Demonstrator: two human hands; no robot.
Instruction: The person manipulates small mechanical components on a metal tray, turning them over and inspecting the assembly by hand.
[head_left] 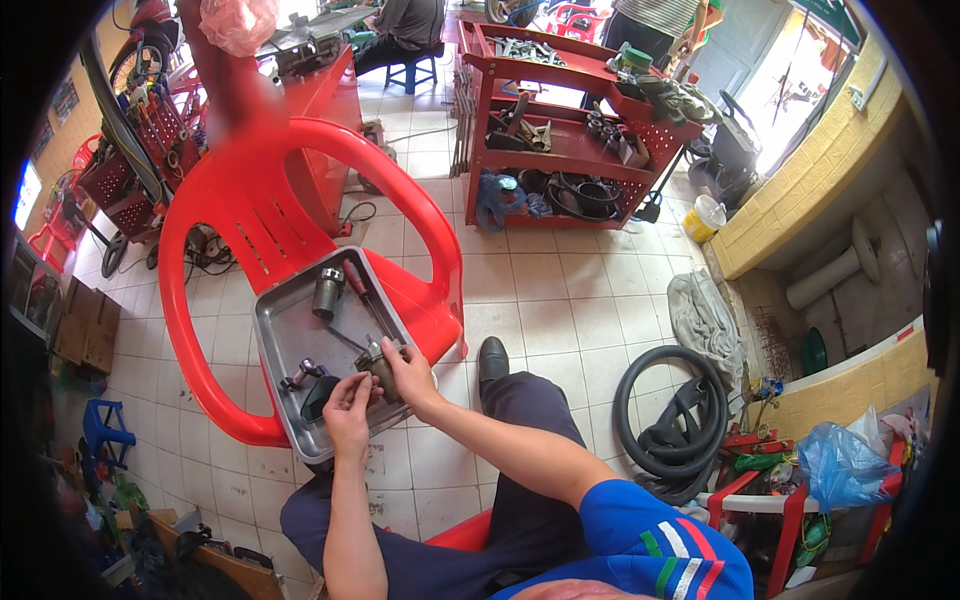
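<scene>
A rectangular metal tray (276,350) rests on the seat of a red plastic chair (215,200) in front of me. Over its near right side, my right hand (410,378) is wrapped round a brownish-grey metal housing with a short shaft (370,361). Beside it, my left hand (347,408) has its fingertips pinched together close to the housing; whatever they hold is too small to make out. In the tray lie a dark metal cylinder (327,293), a red-handled screwdriver (355,278), a small shiny metal part (301,374) and a dark curved piece (318,398), partly behind my left hand.
A red tool trolley (540,155) loaded with tools and parts stands ahead. Black rubber tyres or tubes (640,440) and a grey cloth (705,315) lie on the tiles at right. A blue stool (107,432) is at left. Two people are in the background, one seated.
</scene>
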